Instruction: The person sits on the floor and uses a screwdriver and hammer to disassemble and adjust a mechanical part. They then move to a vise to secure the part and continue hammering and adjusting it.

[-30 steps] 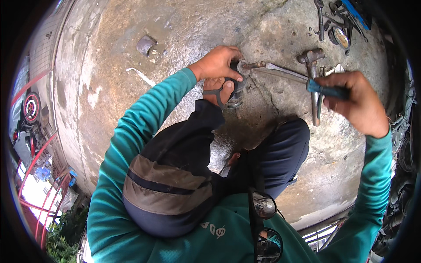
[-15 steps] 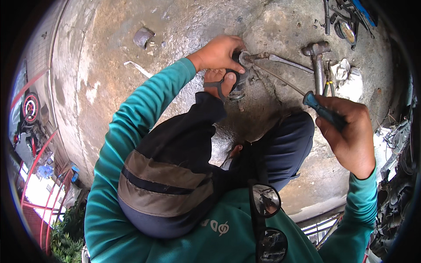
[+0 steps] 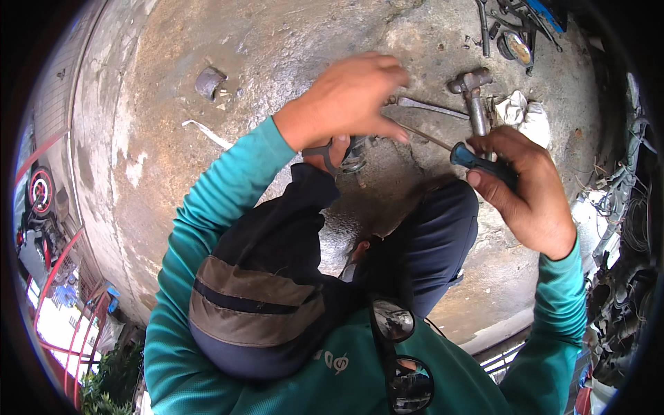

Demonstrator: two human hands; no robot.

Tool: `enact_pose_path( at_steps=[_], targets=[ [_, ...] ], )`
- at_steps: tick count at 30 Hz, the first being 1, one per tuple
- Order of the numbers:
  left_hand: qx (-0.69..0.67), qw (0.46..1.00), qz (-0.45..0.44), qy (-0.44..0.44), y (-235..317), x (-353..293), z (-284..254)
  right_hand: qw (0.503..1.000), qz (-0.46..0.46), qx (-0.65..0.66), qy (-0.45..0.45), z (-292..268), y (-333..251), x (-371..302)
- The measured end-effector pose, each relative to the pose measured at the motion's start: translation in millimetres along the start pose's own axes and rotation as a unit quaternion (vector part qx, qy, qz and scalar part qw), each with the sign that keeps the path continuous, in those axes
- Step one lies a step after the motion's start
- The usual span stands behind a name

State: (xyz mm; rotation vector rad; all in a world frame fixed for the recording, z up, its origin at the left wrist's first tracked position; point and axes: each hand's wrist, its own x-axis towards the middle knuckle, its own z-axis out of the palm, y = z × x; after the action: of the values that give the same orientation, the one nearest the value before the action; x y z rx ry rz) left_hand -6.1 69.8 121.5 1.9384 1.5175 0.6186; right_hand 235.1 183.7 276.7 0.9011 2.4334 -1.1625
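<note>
My left hand [image 3: 349, 97] hovers above the ground near my foot, its fingers apart and nothing in its grasp. Beneath it, a dark cylindrical metal part [image 3: 355, 158] stands beside the sandalled foot [image 3: 325, 155], mostly hidden by the hand. My right hand [image 3: 532, 187] is closed around the blue handle of a screwdriver [image 3: 476, 159]. The screwdriver's thin shaft points up and left toward the part, and its tip is hidden behind my left hand. A flat metal bar [image 3: 432, 108] lies just beyond the shaft.
On the wet concrete, a hammer [image 3: 476, 100] lies close to a white cloth [image 3: 522, 117]. More hand tools [image 3: 515, 34] are scattered at the far right. A curved metal piece [image 3: 209, 83] and a white strip [image 3: 207, 133] lie to the left. Tangled dark scrap [image 3: 622, 283] borders the right side.
My left hand has let go of the dark metal part, lifted and spread its fingers. My right hand still grips the screwdriver and has moved a little left and up in the shifted view.
</note>
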Motion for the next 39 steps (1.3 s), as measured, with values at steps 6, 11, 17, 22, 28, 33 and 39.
enact_pose_path(
  at_steps=[6,11,17,22,28,33,39],
  targets=[
    [-0.244,0.961,0.129,-0.031,73,28,44,0.772,-0.136,0.586,0.204,40,39,10],
    [-0.239,0.955,0.175,0.031,76,29,64,0.969,0.001,-0.119,0.215,157,206,74],
    [-0.221,0.961,0.155,0.058,75,26,67,0.944,0.06,-0.293,0.141,180,199,80],
    [-0.275,0.944,0.171,0.071,74,28,70,0.98,-0.059,0.037,0.188,171,204,6],
    [-0.219,0.958,0.165,0.084,72,24,65,0.759,-0.13,0.354,0.53,107,50,-86],
    [-0.246,0.949,0.164,0.109,70,27,62,0.981,0.029,0.024,0.19,99,60,-121],
    [-0.247,0.95,0.167,0.093,69,24,62,0.786,-0.143,0.364,0.479,91,29,-115]
  ],
)
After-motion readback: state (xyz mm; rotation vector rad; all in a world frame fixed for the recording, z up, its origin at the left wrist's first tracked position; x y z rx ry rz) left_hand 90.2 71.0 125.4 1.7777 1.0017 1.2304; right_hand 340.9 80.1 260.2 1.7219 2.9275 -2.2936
